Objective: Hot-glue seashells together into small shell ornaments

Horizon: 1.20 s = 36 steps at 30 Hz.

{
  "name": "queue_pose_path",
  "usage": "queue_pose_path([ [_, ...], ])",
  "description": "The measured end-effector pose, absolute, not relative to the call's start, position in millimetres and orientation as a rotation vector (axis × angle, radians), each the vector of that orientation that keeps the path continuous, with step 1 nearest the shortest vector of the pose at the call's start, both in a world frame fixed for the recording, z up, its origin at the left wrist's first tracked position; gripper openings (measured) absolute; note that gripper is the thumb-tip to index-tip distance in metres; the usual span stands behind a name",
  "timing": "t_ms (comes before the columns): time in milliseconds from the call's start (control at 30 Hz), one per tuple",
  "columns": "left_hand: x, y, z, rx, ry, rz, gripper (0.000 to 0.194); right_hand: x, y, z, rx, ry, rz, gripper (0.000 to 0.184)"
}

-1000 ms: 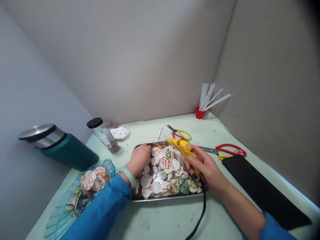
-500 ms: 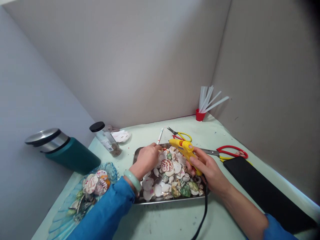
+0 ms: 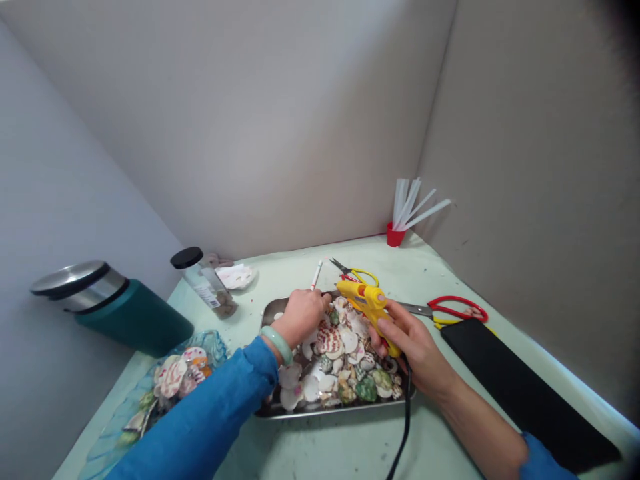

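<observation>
A metal tray (image 3: 320, 411) heaped with seashells (image 3: 336, 360) lies in front of me on the pale green table. My left hand (image 3: 303, 315), in a blue sleeve with a green bangle, hovers over the tray's far part with its fingers curled together near the glue gun's tip; what they pinch is hidden. My right hand (image 3: 411, 348) grips a yellow glue gun (image 3: 367, 303) above the shells, nozzle pointing left toward the left hand. Its black cord (image 3: 403, 427) trails toward me.
A blue shell-shaped dish (image 3: 165, 383) with shells sits at left, behind it a teal flask (image 3: 115, 310) and a black-capped jar (image 3: 204, 281). Yellow scissors (image 3: 356, 272), red scissors (image 3: 447, 310), a pen (image 3: 317, 274), a red cup of glue sticks (image 3: 406, 217) and a black pad (image 3: 520, 393) lie right.
My left hand has moved right across the tray's far part, toward the glue gun's nozzle. The right hand with the glue gun has stayed about where it was.
</observation>
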State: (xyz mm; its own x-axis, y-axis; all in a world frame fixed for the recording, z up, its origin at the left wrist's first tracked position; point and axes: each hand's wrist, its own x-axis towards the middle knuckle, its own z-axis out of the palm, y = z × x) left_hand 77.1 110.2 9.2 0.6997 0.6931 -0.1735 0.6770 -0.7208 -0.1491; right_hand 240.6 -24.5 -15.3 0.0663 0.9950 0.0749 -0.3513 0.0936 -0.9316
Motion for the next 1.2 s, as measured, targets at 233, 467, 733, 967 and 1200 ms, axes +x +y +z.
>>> queue_pose_path([
  [233, 67.9, 110.4, 11.8, -2.846, -1.217, 0.189, 0.031, 239.5, -23.8, -13.1, -0.912, -0.952, 1.258, 0.033],
  [467, 30.2, 106.4, 26.0, -2.883, -1.394, -0.073, 0.022, 240.3, -24.6, -15.6, -0.94, -0.969, 1.239, 0.035],
  [733, 6.5, 100.8, 32.4, -2.967, -1.47, -0.078, 0.02, 241.0, -24.1, -14.8, -0.974, -0.987, 1.223, 0.036],
  [967, 7.4, 98.9, 20.3, -2.932, -1.4, 0.049, 0.021, 241.5, -25.0, -15.1, -0.983, -1.002, 1.234, 0.033],
  [1200, 11.3, 96.1, 9.8, -2.863, -1.346, 0.195, 0.025, 241.2, -25.4, -13.9, -1.0, -1.008, 1.242, 0.033],
])
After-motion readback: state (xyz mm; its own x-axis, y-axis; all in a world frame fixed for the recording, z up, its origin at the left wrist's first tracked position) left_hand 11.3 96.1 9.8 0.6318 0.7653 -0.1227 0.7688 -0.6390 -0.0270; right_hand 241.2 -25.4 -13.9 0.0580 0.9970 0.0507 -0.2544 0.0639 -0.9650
